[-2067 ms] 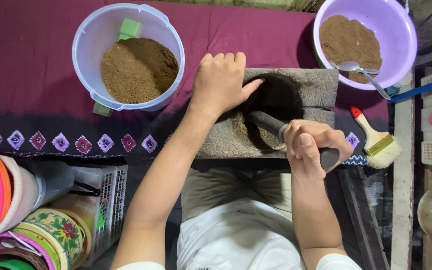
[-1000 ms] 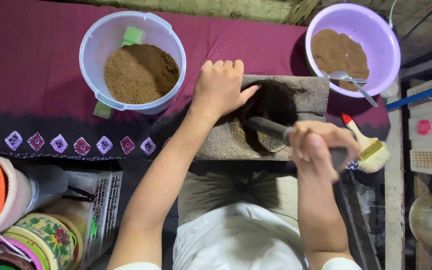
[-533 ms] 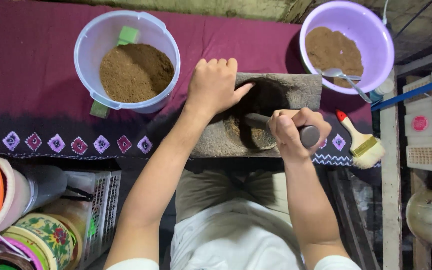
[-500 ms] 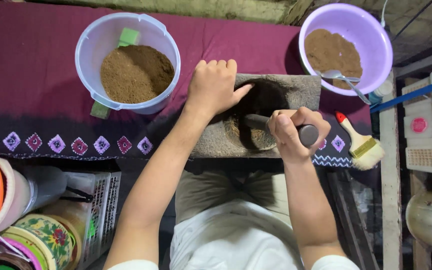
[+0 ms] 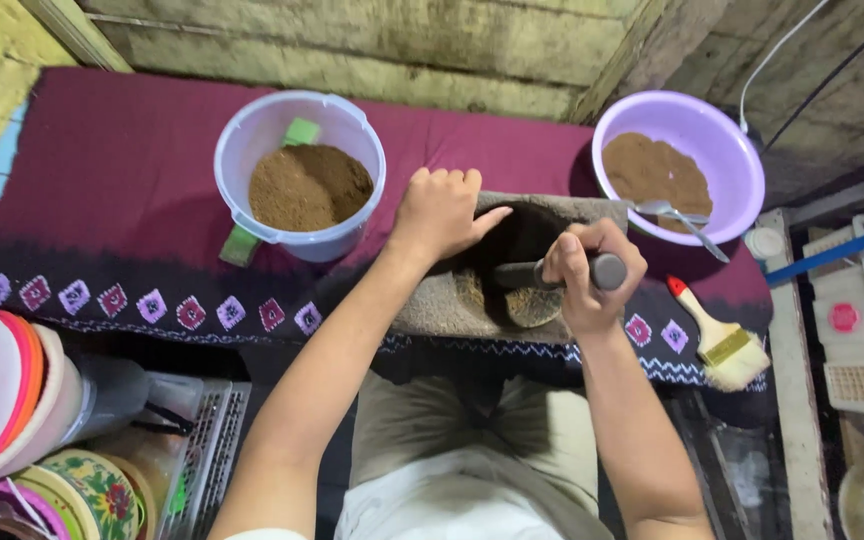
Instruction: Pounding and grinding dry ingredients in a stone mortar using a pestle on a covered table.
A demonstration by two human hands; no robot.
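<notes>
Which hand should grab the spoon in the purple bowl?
Probably the right hand: the spoon and purple bowl lie on its side, though it grips the pestle. The left hand steadies the stone mortar.

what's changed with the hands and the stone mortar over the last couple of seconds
The right hand has kept its grip on the dark grey pestle and drawn it from the right side toward the middle of the grey stone mortar. The left hand stays flat on the mortar's far rim. The clear bucket of brown powder, the purple bowl and the paintbrush lie untouched.
</notes>
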